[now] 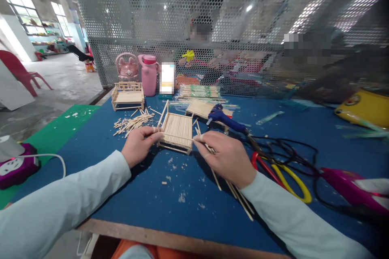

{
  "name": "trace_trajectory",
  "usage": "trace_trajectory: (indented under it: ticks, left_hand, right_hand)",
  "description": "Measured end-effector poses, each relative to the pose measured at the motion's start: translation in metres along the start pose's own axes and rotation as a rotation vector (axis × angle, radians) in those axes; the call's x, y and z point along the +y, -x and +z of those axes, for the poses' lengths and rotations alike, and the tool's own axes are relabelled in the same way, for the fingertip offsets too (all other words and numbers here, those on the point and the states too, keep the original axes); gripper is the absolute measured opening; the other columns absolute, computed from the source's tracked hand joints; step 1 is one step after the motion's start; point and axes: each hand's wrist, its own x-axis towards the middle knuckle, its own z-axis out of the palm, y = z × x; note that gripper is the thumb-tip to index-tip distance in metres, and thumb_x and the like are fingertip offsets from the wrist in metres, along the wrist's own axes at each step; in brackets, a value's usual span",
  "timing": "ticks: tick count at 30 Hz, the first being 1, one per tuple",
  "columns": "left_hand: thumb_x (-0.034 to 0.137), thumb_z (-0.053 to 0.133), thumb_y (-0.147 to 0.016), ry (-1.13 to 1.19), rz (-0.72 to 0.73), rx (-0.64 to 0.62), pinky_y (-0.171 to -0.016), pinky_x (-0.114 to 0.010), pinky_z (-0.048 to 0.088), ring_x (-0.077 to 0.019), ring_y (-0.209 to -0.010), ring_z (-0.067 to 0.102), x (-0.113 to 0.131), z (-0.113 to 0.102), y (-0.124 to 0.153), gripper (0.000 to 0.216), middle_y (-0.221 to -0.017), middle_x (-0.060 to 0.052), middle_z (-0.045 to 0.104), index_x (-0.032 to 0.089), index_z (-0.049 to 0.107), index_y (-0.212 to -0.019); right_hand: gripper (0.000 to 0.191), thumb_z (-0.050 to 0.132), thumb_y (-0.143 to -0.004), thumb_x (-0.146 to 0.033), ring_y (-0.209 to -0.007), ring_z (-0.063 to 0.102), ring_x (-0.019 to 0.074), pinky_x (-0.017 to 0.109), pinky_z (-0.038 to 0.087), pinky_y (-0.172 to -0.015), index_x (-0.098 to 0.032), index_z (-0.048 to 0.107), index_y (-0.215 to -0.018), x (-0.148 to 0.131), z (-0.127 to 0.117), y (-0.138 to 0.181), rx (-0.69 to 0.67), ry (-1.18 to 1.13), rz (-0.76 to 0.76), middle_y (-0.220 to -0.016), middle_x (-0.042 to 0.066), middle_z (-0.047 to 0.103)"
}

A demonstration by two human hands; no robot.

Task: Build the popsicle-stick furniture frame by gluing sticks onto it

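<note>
A small chair frame (178,125) built of thin wooden sticks stands on the blue tabletop, with one upright post at its back left. Across its front runs a thin wooden stick (178,136). My left hand (136,145) is closed at the frame's front left corner, thumb and forefinger pinching the stick's left end. At the other end my right hand (227,156) pinches the stick's tip beside the front right corner. Loose long sticks (240,200) lie beneath my right hand, partly hidden by it. Cut short sticks (133,122) lie heaped beyond my left hand.
A finished-looking stick bench (128,97) stands back left, near a pink bottle (149,75) and a phone (167,79). A blue glue gun (226,118), cutters with red and yellow handles (291,182) and tangled black cable are at right. Perforated metal mesh (243,28) rises behind.
</note>
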Motion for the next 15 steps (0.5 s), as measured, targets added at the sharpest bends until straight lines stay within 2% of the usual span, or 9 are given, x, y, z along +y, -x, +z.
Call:
trace_trajectory:
  ticks: [4,6,8,10,11,12,13,14,15]
  left_hand:
    - [0.033,0.059,-0.074,0.019,0.002,-0.015,-0.078,-0.03,0.045,-0.0158,-0.077,0.059,-0.004,0.002,-0.002,0.023,-0.083,-0.006,0.069,0.013,0.068,-0.079]
    - [0.032,0.059,-0.073,0.021,-0.003,-0.002,-0.073,-0.03,0.047,-0.014,-0.071,0.057,-0.005,0.001,-0.001,0.029,-0.088,-0.006,0.066,0.011,0.065,-0.092]
    - [0.029,0.058,-0.073,-0.025,0.035,0.12,-0.064,-0.029,0.047,-0.0121,-0.066,0.053,-0.003,-0.001,0.006,0.039,-0.092,-0.007,0.061,0.011,0.057,-0.108]
    - [0.023,0.057,-0.072,-0.133,0.223,0.34,-0.063,-0.029,0.046,-0.0132,-0.07,0.052,0.006,-0.004,0.017,0.044,-0.096,-0.008,0.057,0.012,0.05,-0.114]
    - [0.02,0.056,-0.072,-0.213,0.38,0.44,-0.068,-0.031,0.046,-0.0151,-0.077,0.053,0.013,-0.005,0.025,0.043,-0.098,-0.008,0.056,0.014,0.049,-0.113]
    - [0.019,0.057,-0.071,-0.31,0.568,0.486,-0.075,-0.033,0.046,-0.0177,-0.086,0.053,0.021,-0.004,0.032,0.042,-0.1,-0.008,0.055,0.015,0.049,-0.112]
    - [0.019,0.058,-0.071,-0.424,0.736,0.462,-0.082,-0.036,0.044,-0.0203,-0.094,0.052,0.03,-0.002,0.039,0.039,-0.102,-0.009,0.056,0.016,0.051,-0.11]
    - [0.02,0.058,-0.073,-0.552,0.812,0.35,-0.087,-0.038,0.041,-0.0219,-0.099,0.052,0.039,0.002,0.046,0.036,-0.104,-0.009,0.056,0.017,0.052,-0.108]
    - [0.022,0.055,-0.076,-0.657,0.809,0.224,-0.089,-0.039,0.04,-0.0226,-0.099,0.052,0.047,0.007,0.051,0.032,-0.104,-0.01,0.058,0.017,0.054,-0.108]
  right_hand:
    - [0.013,0.052,-0.083,-0.019,-0.071,0.064,0.0164,0.026,0.048,-0.066,-0.018,0.063,-0.075,0.002,-0.009,-0.002,0.083,0.01,0.004,-0.074,0.004,0.069]
    - [0.012,0.053,-0.082,-0.019,-0.073,0.064,0.0164,0.027,0.049,-0.068,-0.019,0.063,-0.075,0.004,-0.016,-0.002,0.126,0.021,0.0,-0.075,0.004,0.069]
    - [0.012,0.053,-0.082,-0.018,-0.073,0.064,0.0164,0.027,0.049,-0.07,-0.019,0.063,-0.075,0.006,-0.022,-0.001,0.144,0.036,-0.018,-0.076,0.005,0.069]
    - [0.011,0.053,-0.082,-0.018,-0.073,0.064,0.0164,0.027,0.049,-0.069,-0.018,0.063,-0.076,0.006,-0.025,0.001,0.125,0.049,-0.069,-0.076,0.005,0.069]
    - [0.01,0.054,-0.081,-0.018,-0.073,0.064,0.0163,0.027,0.049,-0.067,-0.018,0.063,-0.077,0.004,-0.026,0.002,0.104,0.054,-0.107,-0.076,0.005,0.069]
    - [0.01,0.054,-0.081,-0.017,-0.072,0.064,0.0161,0.026,0.048,-0.066,-0.017,0.064,-0.078,0.002,-0.026,0.003,0.085,0.06,-0.15,-0.076,0.005,0.07]
    - [0.009,0.055,-0.081,-0.017,-0.071,0.063,0.0158,0.026,0.048,-0.065,-0.017,0.064,-0.079,-0.001,-0.026,0.004,0.072,0.068,-0.194,-0.076,0.005,0.07]
    - [0.009,0.055,-0.081,-0.017,-0.069,0.062,0.0155,0.026,0.047,-0.063,-0.017,0.064,-0.079,-0.004,-0.026,0.004,0.065,0.079,-0.237,-0.076,0.005,0.069]
    - [0.01,0.054,-0.081,-0.017,-0.068,0.061,0.0152,0.026,0.045,-0.061,-0.016,0.064,-0.079,-0.008,-0.026,0.005,0.064,0.09,-0.275,-0.075,0.005,0.069]
